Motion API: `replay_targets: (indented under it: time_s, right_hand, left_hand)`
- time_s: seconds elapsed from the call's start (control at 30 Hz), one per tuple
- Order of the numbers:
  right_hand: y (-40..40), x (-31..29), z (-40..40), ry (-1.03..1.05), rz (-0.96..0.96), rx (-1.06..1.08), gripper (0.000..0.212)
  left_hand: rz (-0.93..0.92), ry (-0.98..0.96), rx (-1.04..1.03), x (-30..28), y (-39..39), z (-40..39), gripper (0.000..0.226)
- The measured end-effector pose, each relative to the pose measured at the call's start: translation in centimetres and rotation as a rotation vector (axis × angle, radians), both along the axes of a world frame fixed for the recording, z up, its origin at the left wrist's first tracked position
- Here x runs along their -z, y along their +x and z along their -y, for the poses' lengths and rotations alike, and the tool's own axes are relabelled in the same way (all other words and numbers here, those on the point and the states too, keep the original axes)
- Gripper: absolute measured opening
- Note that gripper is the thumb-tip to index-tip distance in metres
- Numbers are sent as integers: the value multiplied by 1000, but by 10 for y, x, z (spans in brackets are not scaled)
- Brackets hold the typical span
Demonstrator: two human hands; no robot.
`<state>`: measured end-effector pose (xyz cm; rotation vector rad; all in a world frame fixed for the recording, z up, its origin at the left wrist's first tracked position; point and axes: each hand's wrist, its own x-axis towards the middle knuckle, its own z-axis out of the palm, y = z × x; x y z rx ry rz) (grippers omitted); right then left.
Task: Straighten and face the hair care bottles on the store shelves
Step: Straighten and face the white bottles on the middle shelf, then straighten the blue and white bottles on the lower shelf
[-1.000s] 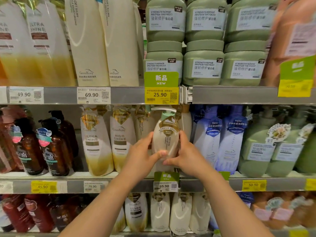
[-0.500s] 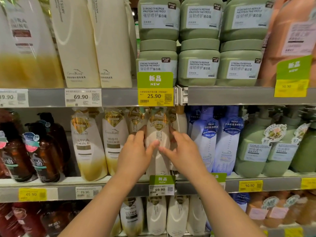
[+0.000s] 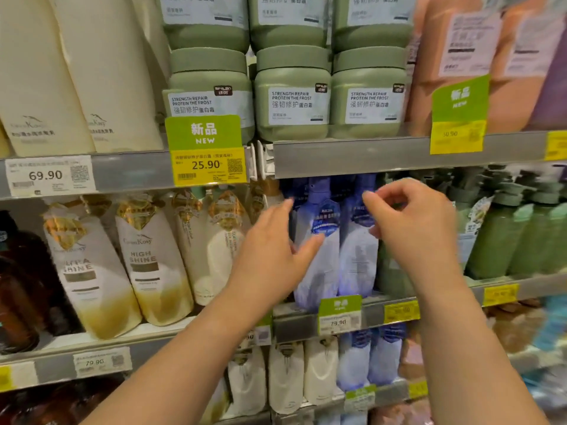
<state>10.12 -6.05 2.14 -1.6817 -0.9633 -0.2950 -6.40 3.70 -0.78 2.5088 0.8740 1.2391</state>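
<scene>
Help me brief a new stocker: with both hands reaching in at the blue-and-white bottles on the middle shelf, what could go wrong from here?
1. The blue-and-white bottles stand tightly together; nudging one with the left hand could tip its neighbour.
2. The right hand is close to the green pump bottles and could knock them askew.
3. A forearm could snag the green tag marked 79.90 sticking up from the shelf edge.

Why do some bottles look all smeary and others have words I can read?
Head view: the right edge is motion-blurred, so the green bottles and orange packs smear; the right hand is slightly soft too. The jars and the 25.90 tag near the middle stay sharp enough to read. The wide lens tilts the shelf edges.
</scene>
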Motion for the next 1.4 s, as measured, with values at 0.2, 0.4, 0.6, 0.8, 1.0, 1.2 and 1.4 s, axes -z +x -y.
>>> replay_targets:
  time_s: [0.2,0.4,0.6,0.8,1.0,1.2,1.4]
  right_hand:
    - [32,0,-31,-364,139,35,43]
    - [45,11,-50,-494,178,-4,60]
    - [53,11,-50,-589,240,-109,57]
    - [50,8,-42,-583,283,-132,61]
    - [62,5,-42,-619,276,-143,62]
    - [68,1,-40,-580,57,-265,57]
    - [64,0,-39,-527,43,-284,61]
  left_hand:
    - [-123,-151,-71,-16,45,-12,76]
    - [-268,-172,-73,-23,56,-20,61]
    - [-294,-264,29,-34,48,-25,50]
    - [-267,-315,52,-35,45,-31,38]
    - [-275,-266,65,-29,55,-31,49]
    - [-274,-266,20,-24,53,-35,50]
    - [-283,-285,14,-24,50,-36,50]
